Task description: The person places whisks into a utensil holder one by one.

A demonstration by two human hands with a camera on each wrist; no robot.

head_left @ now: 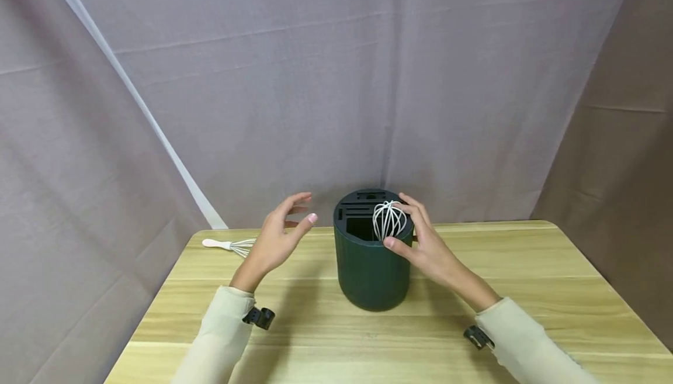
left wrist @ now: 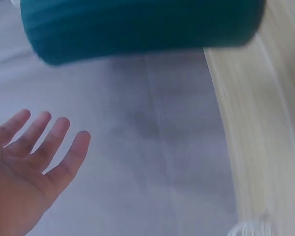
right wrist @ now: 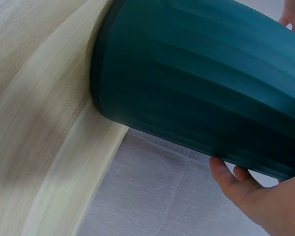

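R hand [head_left: 428, 249] pinches wire head of whisk [head_left: 389, 220] at top of dark green slotted holder [head_left: 372, 267], thumb + fingers curled round it; whisk sits in holder's front opening; holder upright mid-table [head_left: 552, 290]; L hand [head_left: 276, 238] fingers spread, holding nothing — just left of holder, not touching; 2nd whisk [head_left: 233, 246] lies flat on table's far-left edge.

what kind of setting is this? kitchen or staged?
Likely a staged recording setup, not a kitchen: grey cloth backdrop on all sides, one bare wooden table, and only a green utensil holder and two whisks.
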